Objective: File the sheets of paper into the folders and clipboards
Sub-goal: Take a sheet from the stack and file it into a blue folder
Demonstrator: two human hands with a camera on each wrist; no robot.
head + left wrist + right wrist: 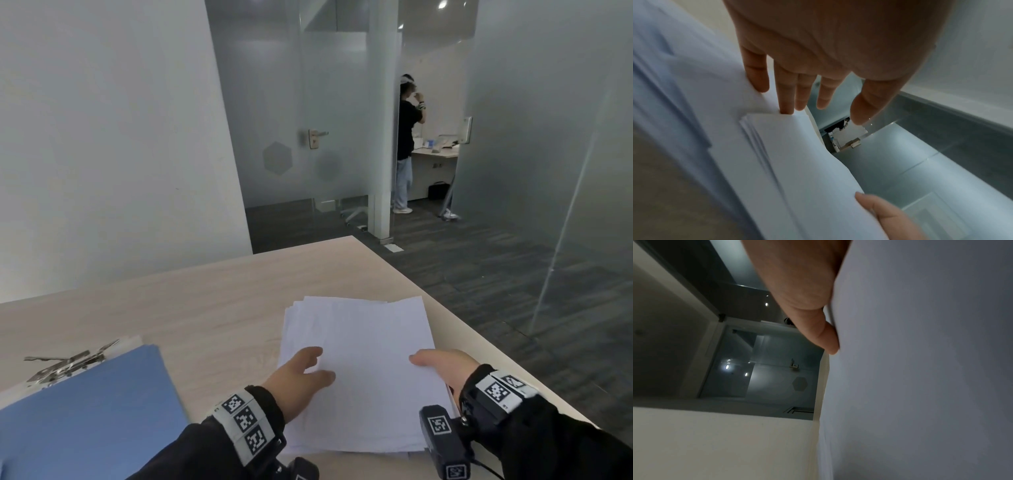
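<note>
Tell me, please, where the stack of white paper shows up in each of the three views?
Head: stack of white paper lies lower centre, on the desk.
Left wrist: fills the left and centre.
Right wrist: fills the right side.
Shared landmark: the right hand's thumb on its edge.

Both arms in dark black sleeves [191, 448] down to the wrists; left wrist wears a white band [245, 423] printed with three black square code tags, right wrist a black strap [500, 390] with two tags, and a black tagged camera block [443, 442] trailing a thin cable
</note>
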